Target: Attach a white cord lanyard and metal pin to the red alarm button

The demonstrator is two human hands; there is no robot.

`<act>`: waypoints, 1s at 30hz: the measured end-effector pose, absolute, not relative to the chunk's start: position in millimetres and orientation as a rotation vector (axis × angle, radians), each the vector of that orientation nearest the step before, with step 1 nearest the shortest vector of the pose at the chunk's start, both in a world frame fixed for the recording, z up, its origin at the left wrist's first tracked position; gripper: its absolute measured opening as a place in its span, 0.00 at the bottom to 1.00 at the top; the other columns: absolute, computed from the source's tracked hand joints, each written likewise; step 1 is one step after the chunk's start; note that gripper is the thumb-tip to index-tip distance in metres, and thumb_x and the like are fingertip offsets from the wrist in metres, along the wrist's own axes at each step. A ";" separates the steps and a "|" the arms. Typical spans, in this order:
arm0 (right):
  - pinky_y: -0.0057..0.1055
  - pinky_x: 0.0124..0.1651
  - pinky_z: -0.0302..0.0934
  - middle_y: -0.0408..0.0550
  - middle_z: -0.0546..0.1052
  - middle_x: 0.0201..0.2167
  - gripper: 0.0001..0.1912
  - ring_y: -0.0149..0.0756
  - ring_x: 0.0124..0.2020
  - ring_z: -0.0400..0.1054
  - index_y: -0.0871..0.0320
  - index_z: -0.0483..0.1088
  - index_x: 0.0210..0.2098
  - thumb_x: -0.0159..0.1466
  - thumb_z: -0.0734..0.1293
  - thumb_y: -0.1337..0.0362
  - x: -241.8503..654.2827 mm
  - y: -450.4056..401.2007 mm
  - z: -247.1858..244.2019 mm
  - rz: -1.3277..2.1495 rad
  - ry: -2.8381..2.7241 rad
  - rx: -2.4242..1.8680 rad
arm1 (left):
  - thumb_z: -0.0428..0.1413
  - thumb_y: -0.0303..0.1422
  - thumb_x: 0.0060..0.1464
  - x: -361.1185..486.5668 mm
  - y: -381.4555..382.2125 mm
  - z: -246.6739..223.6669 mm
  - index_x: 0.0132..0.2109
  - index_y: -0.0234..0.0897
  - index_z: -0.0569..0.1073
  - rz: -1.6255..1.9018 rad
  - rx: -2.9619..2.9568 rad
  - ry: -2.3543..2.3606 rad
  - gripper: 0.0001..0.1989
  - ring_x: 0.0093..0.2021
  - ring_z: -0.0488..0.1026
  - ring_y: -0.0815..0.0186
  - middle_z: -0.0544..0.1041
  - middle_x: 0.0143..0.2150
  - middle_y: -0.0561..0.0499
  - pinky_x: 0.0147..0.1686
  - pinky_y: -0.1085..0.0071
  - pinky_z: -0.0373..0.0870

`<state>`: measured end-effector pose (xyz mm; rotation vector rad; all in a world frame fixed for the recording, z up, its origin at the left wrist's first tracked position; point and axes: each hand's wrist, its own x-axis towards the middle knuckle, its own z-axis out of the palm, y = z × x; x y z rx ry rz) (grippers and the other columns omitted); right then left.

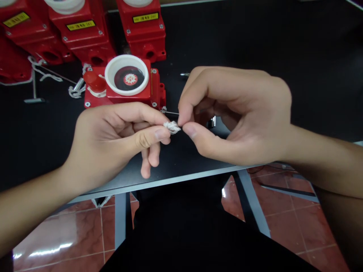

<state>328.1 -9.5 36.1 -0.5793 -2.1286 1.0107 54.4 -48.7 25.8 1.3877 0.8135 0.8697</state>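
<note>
Between thumb and index finger, my left hand pinches a small bundle of knotted white string. My right hand is closed at the bundle's right end, thumb and index finger nearly together; whatever they may hold is too small to make out. Just behind both hands, a red device with a white ring lies on the black table. A thin metal rod runs from near the device towards my right hand, which partly hides a shiny metal piece.
More red boxes with yellow labels stand at the back left. White string and a small metal hammer lie left of the device. The black table's pale front edge runs below my hands.
</note>
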 end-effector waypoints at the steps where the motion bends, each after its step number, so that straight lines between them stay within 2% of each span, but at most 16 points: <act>1: 0.24 0.38 0.76 0.44 0.83 0.44 0.04 0.29 0.40 0.78 0.54 0.78 0.47 0.80 0.75 0.68 328.4 -9.1 36.0 1.019 -2.131 -0.564 | 0.73 0.25 0.79 54.0 -48.4 26.2 0.51 0.40 0.91 0.875 1.396 0.799 0.05 0.17 0.82 0.71 0.90 0.31 0.61 0.19 0.82 0.76; 5: 0.26 0.37 0.77 0.45 0.85 0.45 0.10 0.30 0.38 0.79 0.54 0.79 0.47 0.81 0.82 0.62 329.2 -8.4 36.1 0.936 -2.178 -0.554 | 0.74 0.23 0.78 54.2 -46.8 27.5 0.50 0.37 0.90 0.878 1.415 0.785 0.05 0.17 0.82 0.73 0.90 0.31 0.63 0.20 0.83 0.78; 8: 0.24 0.39 0.77 0.42 0.85 0.42 0.11 0.29 0.39 0.79 0.54 0.80 0.45 0.79 0.84 0.65 328.6 -8.8 37.4 0.952 -2.138 -0.592 | 0.75 0.23 0.77 55.8 -46.2 26.2 0.49 0.38 0.90 0.887 1.432 0.796 0.06 0.18 0.83 0.72 0.90 0.32 0.63 0.21 0.84 0.79; 13: 0.25 0.40 0.77 0.43 0.86 0.41 0.09 0.29 0.38 0.77 0.54 0.79 0.42 0.80 0.79 0.68 327.1 -8.9 39.1 1.031 -2.119 -0.682 | 0.75 0.23 0.76 56.4 -45.2 24.1 0.49 0.39 0.90 0.873 1.467 0.779 0.06 0.20 0.85 0.71 0.90 0.33 0.61 0.22 0.83 0.83; 20: 0.26 0.39 0.71 0.43 0.83 0.42 0.09 0.27 0.39 0.72 0.57 0.78 0.44 0.81 0.78 0.67 327.6 -5.4 31.9 1.147 -2.031 -0.566 | 0.78 0.28 0.75 57.3 -47.0 27.3 0.44 0.40 0.87 0.899 1.524 0.798 0.10 0.23 0.84 0.72 0.86 0.37 0.59 0.20 0.79 0.85; 25: 0.27 0.38 0.66 0.40 0.79 0.39 0.12 0.26 0.37 0.70 0.56 0.77 0.41 0.72 0.82 0.72 327.0 -4.5 32.4 1.220 -1.900 -0.564 | 0.79 0.34 0.76 56.3 -47.5 26.7 0.44 0.40 0.86 0.878 1.524 0.819 0.12 0.23 0.84 0.71 0.85 0.37 0.58 0.19 0.78 0.84; 27: 0.26 0.38 0.65 0.40 0.79 0.38 0.12 0.25 0.37 0.70 0.56 0.75 0.40 0.73 0.80 0.71 327.8 -4.9 34.2 1.191 -1.922 -0.601 | 0.79 0.35 0.77 54.4 -47.4 26.6 0.45 0.41 0.85 0.862 1.528 0.818 0.12 0.22 0.83 0.72 0.85 0.36 0.58 0.19 0.77 0.84; 30: 0.24 0.40 0.72 0.42 0.80 0.47 0.07 0.25 0.40 0.75 0.56 0.76 0.47 0.78 0.78 0.68 330.6 -4.7 35.8 1.158 -2.015 -0.580 | 0.75 0.32 0.80 52.2 -47.6 25.8 0.50 0.42 0.85 0.824 1.531 0.798 0.08 0.22 0.83 0.71 0.86 0.35 0.60 0.22 0.78 0.85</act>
